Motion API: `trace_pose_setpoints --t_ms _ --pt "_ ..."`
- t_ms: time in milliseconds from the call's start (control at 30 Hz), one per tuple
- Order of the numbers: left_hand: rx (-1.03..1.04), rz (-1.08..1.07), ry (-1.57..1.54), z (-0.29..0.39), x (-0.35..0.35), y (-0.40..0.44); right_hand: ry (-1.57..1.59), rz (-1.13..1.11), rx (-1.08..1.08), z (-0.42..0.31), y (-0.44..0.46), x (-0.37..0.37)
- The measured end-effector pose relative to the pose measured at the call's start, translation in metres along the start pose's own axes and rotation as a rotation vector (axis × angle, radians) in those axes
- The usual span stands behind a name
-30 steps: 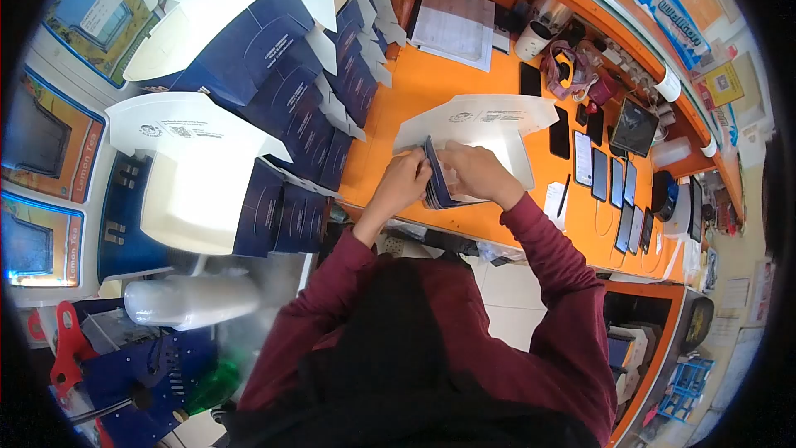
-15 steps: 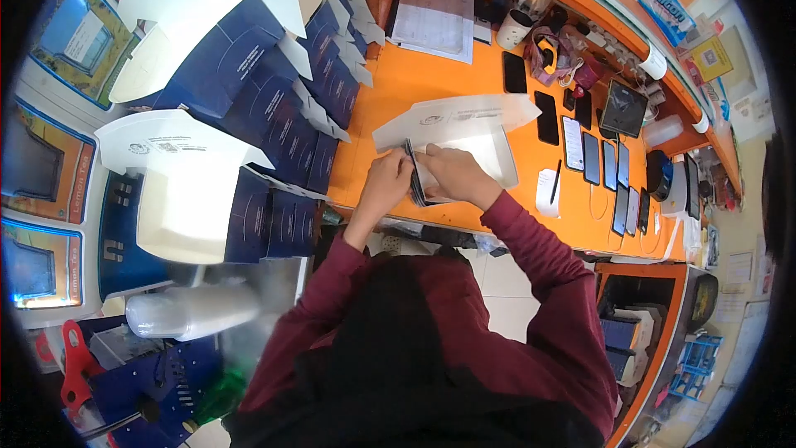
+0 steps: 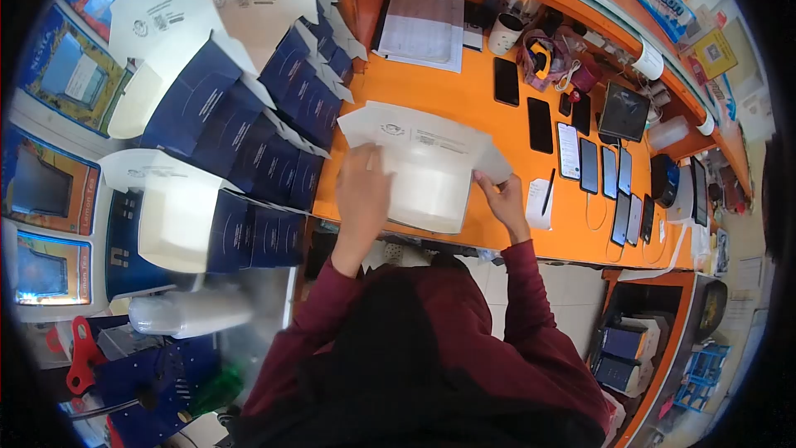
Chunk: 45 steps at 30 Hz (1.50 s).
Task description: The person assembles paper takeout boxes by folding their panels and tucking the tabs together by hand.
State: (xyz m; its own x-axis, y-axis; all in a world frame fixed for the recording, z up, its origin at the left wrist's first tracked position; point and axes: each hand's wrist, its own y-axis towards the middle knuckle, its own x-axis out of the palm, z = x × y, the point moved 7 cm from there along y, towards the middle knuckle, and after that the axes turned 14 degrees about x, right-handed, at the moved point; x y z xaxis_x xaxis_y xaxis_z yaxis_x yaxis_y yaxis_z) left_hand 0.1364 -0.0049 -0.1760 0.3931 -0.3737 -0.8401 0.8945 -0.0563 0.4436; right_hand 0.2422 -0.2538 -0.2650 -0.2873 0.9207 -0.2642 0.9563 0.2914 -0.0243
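Observation:
An open cardboard box [image 3: 427, 199], white inside, sits at the front of the orange counter with its printed lid flap raised at the back. My left hand [image 3: 365, 187] is at the box's left side, fingers bent around the wall; the hand is slightly blurred and covers that edge. On the other side, my right hand [image 3: 504, 199] pinches the right side flap between thumb and fingers. The box's outer faces are hidden from above.
Several assembled blue-and-white boxes [image 3: 199, 99] are stacked to the left. Several phones [image 3: 540, 126] lie along the right of the orange counter [image 3: 489, 145], near a note with a pen [image 3: 547, 192]. Papers [image 3: 423, 29] lie at the back. Clear plastic cups [image 3: 191, 313] are lower left.
Both hands have moved apart, from together at the box's front left to its opposite sides. The box has turned and shifted left, its inside now facing me. The camera view has shifted slightly.

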Motion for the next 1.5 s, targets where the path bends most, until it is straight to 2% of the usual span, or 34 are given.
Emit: trace_pose_setpoints --t_ms 33,67,100,200,267,367,500,567,667,767,800,867,900,1000,1100,1133,1233,1267,1367,1400,1500 --pt "0.168 0.063 0.01 0.019 -0.003 0.004 0.103 -0.005 0.046 0.009 -0.001 0.005" --pt "0.248 -0.098 -0.228 0.03 0.018 0.01 0.203 -0.01 0.093 0.011 -0.003 0.009" --pt "0.395 -0.204 -0.266 0.045 0.041 0.009 0.184 -0.018 0.068 0.009 -0.005 0.01" --pt "0.446 -0.499 -0.269 0.064 0.084 0.016 0.119 0.003 0.0 0.01 -0.003 0.003" --pt "0.443 -0.61 -0.181 0.071 0.095 0.02 0.058 0.054 -0.016 0.023 -0.002 0.001" --pt "0.431 -0.688 -0.12 0.075 0.105 0.019 0.092 0.001 -0.004 0.011 -0.004 -0.004" --pt "0.435 -0.684 -0.114 0.08 0.104 0.022 0.022 -0.03 -0.02 -0.009 -0.003 -0.011" --pt "0.405 -0.67 -0.124 0.081 0.1 0.024 0.026 -0.03 0.01 -0.005 0.004 -0.012" --pt "0.235 -0.462 -0.378 0.062 0.102 0.024 0.203 -0.001 -0.003 0.024 0.037 -0.011" --pt "0.11 -0.153 -0.442 0.053 0.059 0.027 0.036 0.324 -0.15 -0.011 0.05 -0.039" --pt "0.14 0.086 -0.337 0.045 0.041 0.021 0.009 0.441 -0.153 -0.014 0.045 -0.047" --pt "-0.205 0.292 -0.393 0.015 0.035 -0.009 -0.046 0.668 -0.159 -0.019 0.028 -0.058" --pt "-0.381 0.394 -0.419 -0.001 0.036 -0.025 -0.14 0.554 -0.174 -0.029 0.025 -0.05" --pt "-0.608 0.483 -1.19 -0.03 0.092 -0.056 -0.314 0.231 -0.131 -0.031 0.017 -0.027" --pt "-0.386 0.304 -0.969 -0.036 0.129 -0.078 -0.251 0.04 0.013 -0.002 0.033 -0.023" --pt "-0.342 0.224 -1.014 -0.038 0.138 -0.085 -0.221 0.011 0.041 -0.003 0.039 -0.026" --pt "-0.246 0.113 -0.922 -0.009 0.118 -0.068 -0.142 -0.072 0.123 0.005 0.048 -0.034" --pt "-0.154 0.239 -1.112 0.005 0.113 -0.054 -0.117 -0.099 0.147 0.008 0.05 -0.036" --pt "-0.187 0.23 -0.93 -0.002 0.112 -0.041 -0.122 -0.126 0.174 0.014 0.053 -0.04" --pt "-0.219 0.226 -0.915 -0.003 0.11 -0.039 -0.194 -0.097 0.126 0.011 0.054 -0.044" --pt "-0.112 0.212 -0.751 0.004 0.101 -0.032 -0.371 0.024 -0.06 -0.02 0.047 -0.052"
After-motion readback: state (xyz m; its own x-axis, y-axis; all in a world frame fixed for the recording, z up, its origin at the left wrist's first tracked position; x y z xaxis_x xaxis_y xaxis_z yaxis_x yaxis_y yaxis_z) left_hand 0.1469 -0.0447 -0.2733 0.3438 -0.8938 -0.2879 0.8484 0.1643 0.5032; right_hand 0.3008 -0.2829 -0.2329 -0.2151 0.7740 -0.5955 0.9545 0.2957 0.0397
